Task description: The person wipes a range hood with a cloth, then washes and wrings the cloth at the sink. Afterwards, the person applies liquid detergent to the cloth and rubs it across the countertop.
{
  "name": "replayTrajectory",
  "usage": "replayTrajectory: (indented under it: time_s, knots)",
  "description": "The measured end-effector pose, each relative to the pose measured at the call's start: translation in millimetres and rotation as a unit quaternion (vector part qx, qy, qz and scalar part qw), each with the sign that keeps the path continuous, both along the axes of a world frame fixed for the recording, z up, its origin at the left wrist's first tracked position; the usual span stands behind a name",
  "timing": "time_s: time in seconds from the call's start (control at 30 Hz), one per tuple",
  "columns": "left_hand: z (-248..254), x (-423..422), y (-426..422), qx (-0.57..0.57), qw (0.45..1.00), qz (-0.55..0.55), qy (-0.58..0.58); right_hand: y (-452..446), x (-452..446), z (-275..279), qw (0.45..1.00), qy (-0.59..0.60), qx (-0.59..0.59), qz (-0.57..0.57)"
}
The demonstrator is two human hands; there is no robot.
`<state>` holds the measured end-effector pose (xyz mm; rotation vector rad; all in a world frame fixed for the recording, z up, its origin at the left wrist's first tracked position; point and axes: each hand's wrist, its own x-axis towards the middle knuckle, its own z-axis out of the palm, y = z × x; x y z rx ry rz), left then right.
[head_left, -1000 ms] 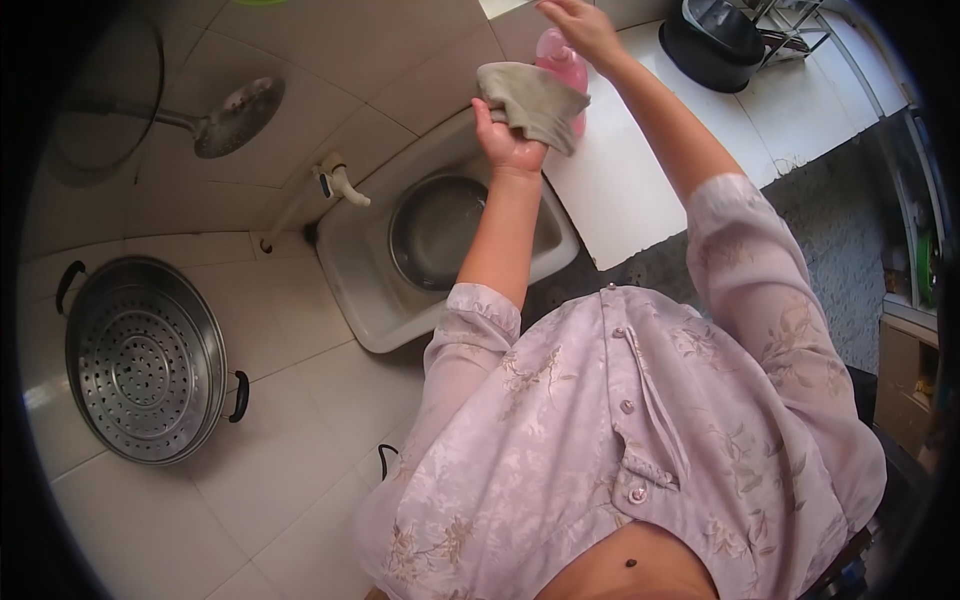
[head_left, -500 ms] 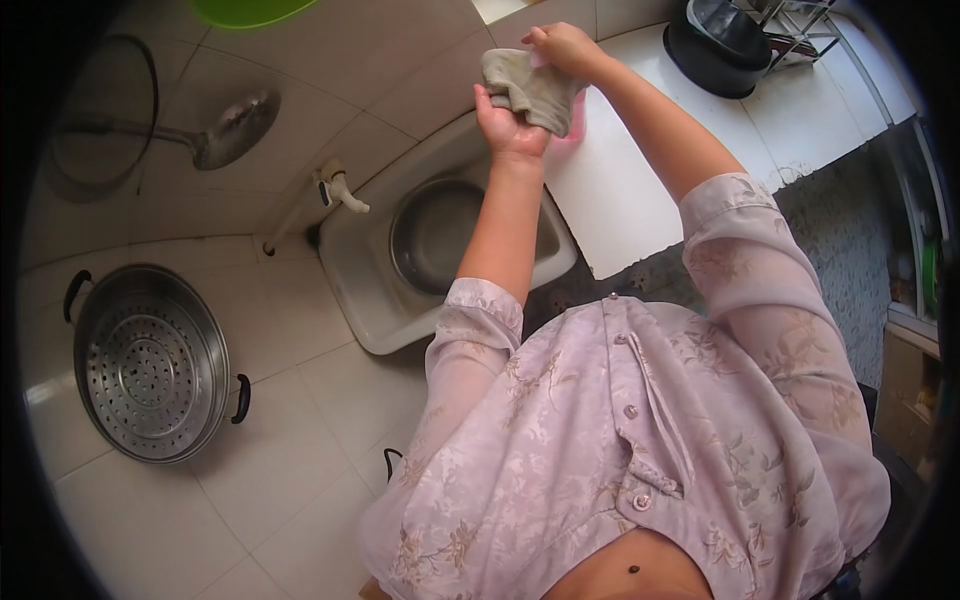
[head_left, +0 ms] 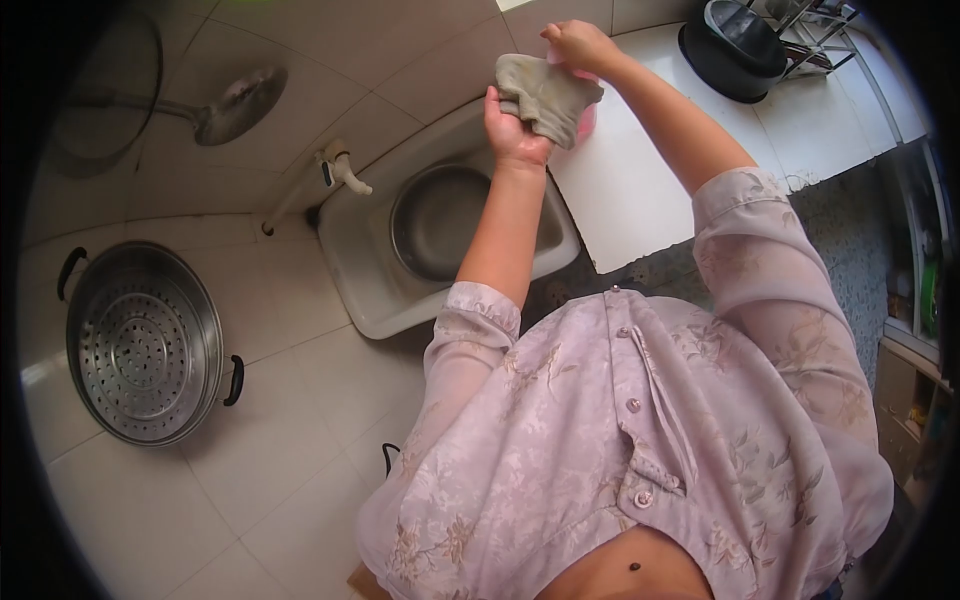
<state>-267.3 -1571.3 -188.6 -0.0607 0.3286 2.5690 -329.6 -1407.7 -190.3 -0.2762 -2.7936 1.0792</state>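
The left forearm (head_left: 507, 225) is stretched almost straight forward from the body, and the left hand (head_left: 520, 140) is turned palm up at its end; the thumb (head_left: 492, 98) is raised along the near side, while how far the other digits are bent is hidden from view. The right forearm (head_left: 680, 125) is reached forward and angled inward to the left. The right hand (head_left: 583, 48) is held just beyond the left one, its back turned upward, its fingers (head_left: 556, 34) curled in a grip
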Motion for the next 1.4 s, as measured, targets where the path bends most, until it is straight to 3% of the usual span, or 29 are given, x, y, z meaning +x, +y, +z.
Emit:
replayTrajectory:
  time_s: [0.07, 0.2, 0.27, 0.4, 0.5, 0.57, 0.6, 0.63, 0.73, 0.77, 0.8, 0.83, 0.87, 0.93, 0.97, 1.0, 1.07, 1.13, 1.2, 1.23, 1.33, 1.37, 1.4]
  knots:
    - [5, 2, -1, -0.044, 0.999, -0.011, 0.010, 20, -20, -14, 0.960, 0.038, 0.238, 0.140]
    - [6, -4, -3, -0.051, 0.997, -0.043, 0.037, 18, -17, -4, 0.942, 0.079, 0.278, 0.168]
    - [13, -5, -1, -0.026, 0.996, -0.077, 0.022, -6, 3, 26, 0.994, -0.018, 0.101, 0.036]
    - [25, -1, 1, -0.058, 0.996, -0.062, 0.013, 0, 1, -1, 0.986, 0.023, 0.151, 0.064]
    - [25, -3, -5, -0.087, 0.994, -0.069, 0.026, 2, 2, 4, 0.993, 0.043, 0.095, 0.053]
    - [19, -4, -17, -0.132, 0.984, -0.114, 0.039, 6, 1, 8, 0.983, 0.178, 0.035, 0.032]
    - [17, -4, -24, -0.134, 0.984, -0.114, 0.036, 5, 15, 21, 0.983, 0.175, 0.032, 0.032]
    - [16, -4, -30, -0.140, 0.979, -0.143, 0.030, 2, 39, 43, 0.975, 0.212, -0.070, -0.003]
    - [14, 0, -46, -0.131, 0.972, -0.195, 0.016, 30, 71, 15, 0.915, 0.285, -0.264, -0.105]
    - [15, 1, -49, -0.093, 0.965, -0.247, 0.009, 31, 90, 4, 0.920, 0.120, -0.363, -0.088]
    - [17, 3, -51, -0.055, 0.954, -0.296, 0.004, 23, 115, -3, 0.890, -0.049, -0.449, -0.068]
    - [20, 8, -48, -0.095, 0.950, -0.299, 0.007, 4, 130, -11, 0.796, -0.194, -0.572, -0.025]
    - [16, 11, -47, -0.094, 0.950, -0.299, 0.002, -19, 144, -16, 0.664, -0.331, -0.670, 0.017]
    - [6, 17, -42, -0.031, 0.910, -0.413, 0.008, -59, 165, -11, 0.550, -0.216, -0.806, 0.033]
    - [-1, 21, -42, 0.001, 0.892, -0.451, 0.024, -60, 150, -43, 0.290, -0.107, -0.909, 0.280]
    - [-4, 28, -47, 0.004, 0.895, -0.445, 0.018, -65, 145, -38, 0.287, -0.114, -0.910, 0.276]
    - [-6, 36, -71, -0.183, 0.896, -0.405, 0.001, -76, 128, -30, 0.325, -0.106, -0.919, 0.194]
    - [-19, 36, -108, -0.227, 0.898, -0.376, 0.021, -87, 113, -46, 0.285, -0.073, -0.941, 0.166]
    - [-25, 34, -139, -0.332, 0.846, -0.398, 0.122, -105, 110, -30, 0.395, -0.039, -0.916, -0.066]
    - [-29, 34, -150, -0.404, 0.824, -0.376, 0.128, -114, 108, -38, 0.358, -0.041, -0.931, -0.066]
    - [-65, 20, -192, -0.481, 0.817, -0.264, 0.178, -133, 110, -52, 0.332, -0.046, -0.935, -0.112]
    - [-53, 27, -190, -0.459, 0.865, -0.185, 0.084, -137, 106, -76, 0.361, -0.045, -0.926, -0.098]
    - [-56, 27, -187, -0.463, 0.863, -0.184, 0.082, -147, 108, -83, 0.358, -0.047, -0.927, -0.098]
